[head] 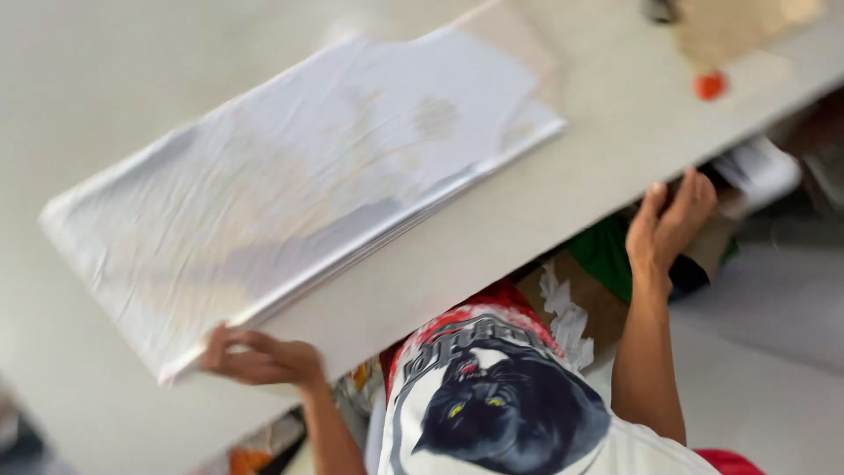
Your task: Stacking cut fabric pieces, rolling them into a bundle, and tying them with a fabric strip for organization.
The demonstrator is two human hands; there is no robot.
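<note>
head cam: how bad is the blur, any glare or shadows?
Head view: soft motion blur throughout, worst at the far edge by the orange blob; white sheet stack looks washed out, with a grey shadow along its near edge; left hand smeared, right hand clearer; table evenly lit.

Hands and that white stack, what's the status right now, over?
Left hand gripping near corner of white stack on table. Right hand open, reaching below table edge. Nothing blocking stack.

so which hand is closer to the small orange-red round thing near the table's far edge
Right. The right hand is raised at the table edge, below the small orange-red round thing. The left hand is far off, at the near corner of the stack of flat white cloth.
</note>
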